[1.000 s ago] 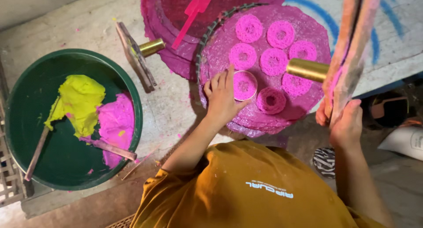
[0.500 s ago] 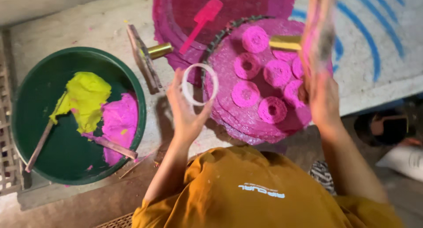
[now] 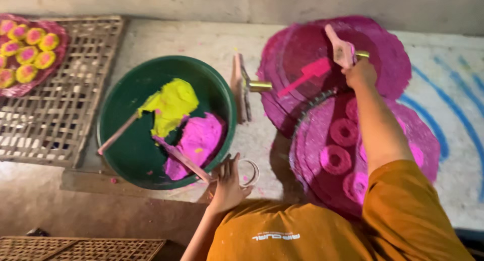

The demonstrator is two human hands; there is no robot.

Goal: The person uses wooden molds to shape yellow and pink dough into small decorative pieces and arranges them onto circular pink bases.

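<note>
The left hand (image 3: 228, 183), fingers loosely spread, rests on a pale ring mould (image 3: 248, 172) beside the green basin (image 3: 113, 109), while the right hand (image 3: 359, 72) grips a pink-stained wooden tool (image 3: 339, 48) over the pink mat (image 3: 383, 59).

My left hand (image 3: 228, 183) sits low beside the green bowl (image 3: 166, 122), at its near right rim, fingers spread and lightly curled, forearm bent back toward my chest. My right hand (image 3: 359, 72) reaches well beyond the bowl's far right side, arm stretched straight, fingers closed.
</note>
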